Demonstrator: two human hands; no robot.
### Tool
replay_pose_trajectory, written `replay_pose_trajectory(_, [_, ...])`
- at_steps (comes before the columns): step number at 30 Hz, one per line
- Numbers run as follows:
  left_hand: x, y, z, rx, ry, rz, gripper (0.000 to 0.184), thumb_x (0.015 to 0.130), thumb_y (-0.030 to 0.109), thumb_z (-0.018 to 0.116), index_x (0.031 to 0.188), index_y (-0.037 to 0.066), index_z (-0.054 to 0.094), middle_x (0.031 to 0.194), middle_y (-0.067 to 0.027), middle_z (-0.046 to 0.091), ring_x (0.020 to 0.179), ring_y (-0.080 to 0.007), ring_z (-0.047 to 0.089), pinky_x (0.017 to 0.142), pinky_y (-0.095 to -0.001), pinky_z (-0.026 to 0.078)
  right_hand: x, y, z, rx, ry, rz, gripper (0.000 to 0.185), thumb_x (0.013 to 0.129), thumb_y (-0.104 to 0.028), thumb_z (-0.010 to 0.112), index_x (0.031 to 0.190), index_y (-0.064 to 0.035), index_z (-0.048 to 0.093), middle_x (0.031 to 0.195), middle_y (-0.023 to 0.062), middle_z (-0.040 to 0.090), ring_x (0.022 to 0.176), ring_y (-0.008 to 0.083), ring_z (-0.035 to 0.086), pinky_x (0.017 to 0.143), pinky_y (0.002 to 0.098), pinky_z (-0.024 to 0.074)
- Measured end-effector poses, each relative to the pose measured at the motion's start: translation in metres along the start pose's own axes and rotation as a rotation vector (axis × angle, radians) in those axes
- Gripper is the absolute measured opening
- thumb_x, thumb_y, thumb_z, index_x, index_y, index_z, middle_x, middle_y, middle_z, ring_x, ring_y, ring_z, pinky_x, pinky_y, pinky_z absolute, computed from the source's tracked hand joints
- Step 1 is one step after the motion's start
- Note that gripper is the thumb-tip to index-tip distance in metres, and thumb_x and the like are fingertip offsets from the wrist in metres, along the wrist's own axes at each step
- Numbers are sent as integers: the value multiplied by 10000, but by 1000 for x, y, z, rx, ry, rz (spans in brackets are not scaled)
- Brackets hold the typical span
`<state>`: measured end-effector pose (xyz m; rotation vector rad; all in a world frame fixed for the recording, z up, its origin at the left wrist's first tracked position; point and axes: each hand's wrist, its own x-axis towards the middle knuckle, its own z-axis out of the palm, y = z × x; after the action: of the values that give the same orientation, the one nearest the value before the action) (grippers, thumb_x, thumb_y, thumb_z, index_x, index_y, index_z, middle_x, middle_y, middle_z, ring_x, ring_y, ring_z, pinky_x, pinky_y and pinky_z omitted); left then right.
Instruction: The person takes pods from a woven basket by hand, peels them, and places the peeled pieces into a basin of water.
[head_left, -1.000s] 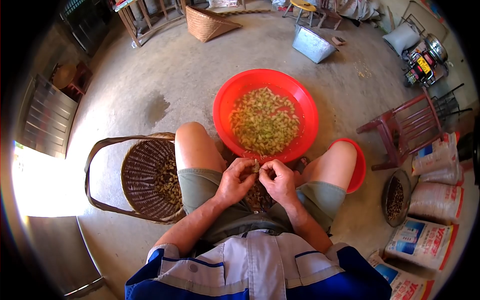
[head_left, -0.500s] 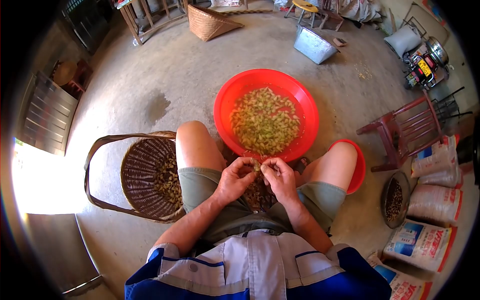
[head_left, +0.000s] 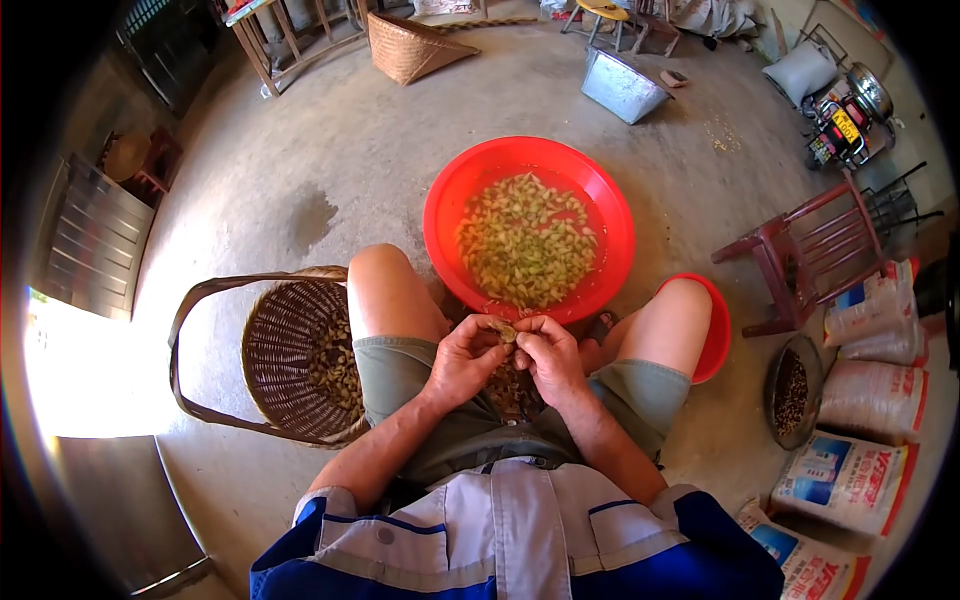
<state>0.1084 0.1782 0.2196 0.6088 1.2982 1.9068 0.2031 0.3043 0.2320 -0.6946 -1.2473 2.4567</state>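
My left hand and my right hand meet above my lap, fingers closed in a pinch. Between their fingertips is a small brownish-green, bud-like piece; its exact kind I cannot make out. Just beyond the hands stands a wide red basin, with many pale yellow-green pieces in water. To the left of my knee, a dark wicker basket with a tall handle holds brownish pieces. Brown scraps lie below the hands, between my legs.
A red bucket is partly hidden behind my right knee. Farther right are a wooden chair, a dark round pan and several printed sacks. A metal tub and a woven scoop basket sit on the concrete floor ahead.
The fingers have shifted slightly on the small piece, which now shows more between the fingertips. The view has moved a little; the basin and basket stay in place.
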Motion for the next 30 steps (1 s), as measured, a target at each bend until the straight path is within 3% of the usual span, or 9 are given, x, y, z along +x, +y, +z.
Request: replay_pose_trajectory(30, [-1,-2,-2,50,42,-45,280,882,-71,610,1127,27,517,1056,-69,635,998,-135,619,893,-278,509,5,5,-3,-210,-36,-59,55,913,-41,569,956,-7,570,755,10,560,629,64,525,567,204,423])
